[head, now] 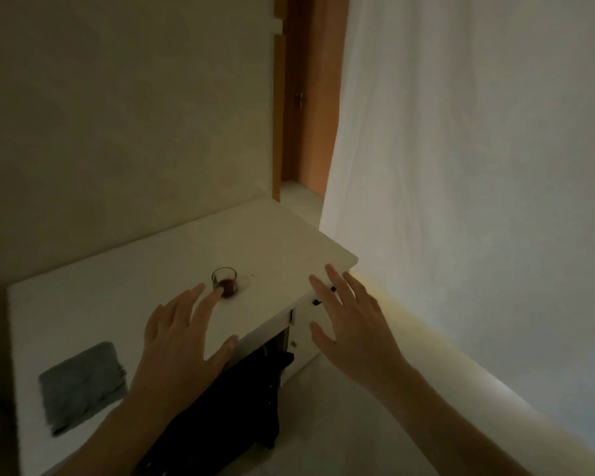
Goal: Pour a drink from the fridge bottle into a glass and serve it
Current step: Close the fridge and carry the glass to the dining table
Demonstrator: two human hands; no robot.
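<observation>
A small clear glass (225,281) with a little dark red drink in its bottom stands upright on the white tabletop (145,290). My left hand (182,333) hovers just in front of the glass with fingers spread; its fingertips come close to the base of the glass, holding nothing. My right hand (352,322) is spread open over the table's right front edge, also empty. No bottle is in view.
A folded grey cloth (81,386) lies on the table's near left. Dark fabric (251,400) hangs below the table's front edge. A white curtain (478,201) fills the right side, and a wooden door frame (310,97) stands behind the table.
</observation>
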